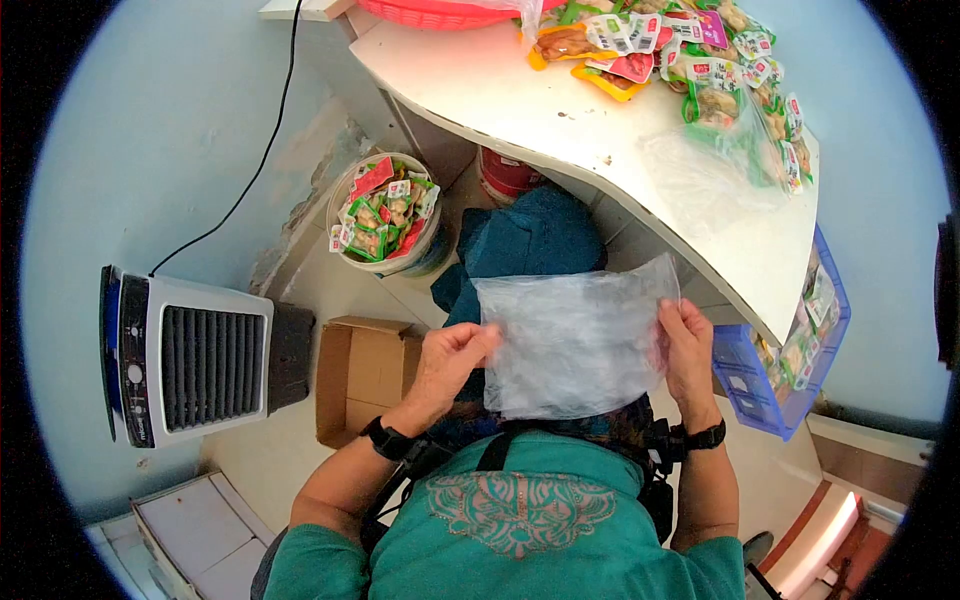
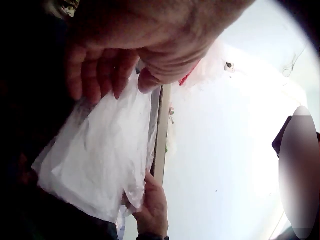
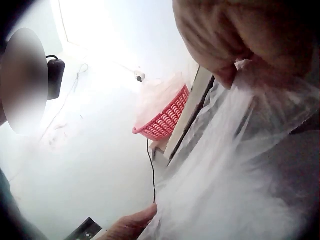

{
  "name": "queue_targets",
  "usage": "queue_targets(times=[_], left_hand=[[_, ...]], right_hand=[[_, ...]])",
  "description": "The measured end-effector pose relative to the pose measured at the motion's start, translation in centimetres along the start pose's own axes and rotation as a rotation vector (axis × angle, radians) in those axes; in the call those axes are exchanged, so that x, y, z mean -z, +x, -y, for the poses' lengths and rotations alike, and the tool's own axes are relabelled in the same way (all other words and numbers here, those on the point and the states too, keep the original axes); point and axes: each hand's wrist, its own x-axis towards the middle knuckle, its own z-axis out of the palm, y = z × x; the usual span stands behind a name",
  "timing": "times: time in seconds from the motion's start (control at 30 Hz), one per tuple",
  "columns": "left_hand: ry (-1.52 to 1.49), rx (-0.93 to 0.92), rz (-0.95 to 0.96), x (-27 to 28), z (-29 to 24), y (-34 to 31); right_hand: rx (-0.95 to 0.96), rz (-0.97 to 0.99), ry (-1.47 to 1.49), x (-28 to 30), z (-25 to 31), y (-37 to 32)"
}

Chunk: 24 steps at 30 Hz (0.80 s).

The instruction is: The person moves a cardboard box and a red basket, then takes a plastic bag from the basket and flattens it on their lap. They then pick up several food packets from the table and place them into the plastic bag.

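Note:
A clear plastic bag [image 1: 575,345], flat and wrinkled, is stretched between both hands above the lap. The left hand [image 1: 450,365] pinches its left edge between thumb and fingers. At its right edge the right hand [image 1: 688,350] pinches it near the upper corner. In the left wrist view the bag [image 2: 100,150] hangs from the left hand [image 2: 145,45], with the right hand [image 2: 154,207] at its far side. The right wrist view shows the right hand [image 3: 250,40] gripping the bunched plastic [image 3: 210,165], and the left hand's thumb [image 3: 135,222] at the opposite edge.
A white table [image 1: 600,150] ahead carries many snack packets [image 1: 715,75], loose plastic and a red basket [image 1: 440,12]. A filled bucket [image 1: 335,215], cardboard box [image 1: 335,385] and air cooler [image 1: 205,365] stand left. A blue crate [image 1: 745,390] with packets stands right.

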Motion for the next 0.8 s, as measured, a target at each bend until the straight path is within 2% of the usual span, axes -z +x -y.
queue_targets(times=[0.3,0.5,0.6,0.7,0.8], left_hand=[[-0.032,0.019,-0.04,-0.2,0.7,0.0],[-0.027,0.008,-0.027,0.0,0.6,-0.3],[-0.037,0.037,-0.026,0.1,0.6,-0.4],[-0.042,0.047,-0.025,0.2,0.6,-0.4],[-0.036,0.036,-0.022,0.2,1.1,-0.3]], right_hand=[[0.061,-0.06,-0.169,-0.6,0.6,-0.2],[0.235,-0.14,-0.331,-0.6,0.8,-0.9],[0.659,-0.373,-0.665,-1.6,0.3,-1.0],[1.239,-0.357,-0.961,-1.6,1.7,-1.9],[1.414,0.225,-1.018,-2.1,1.0,-3.0]])
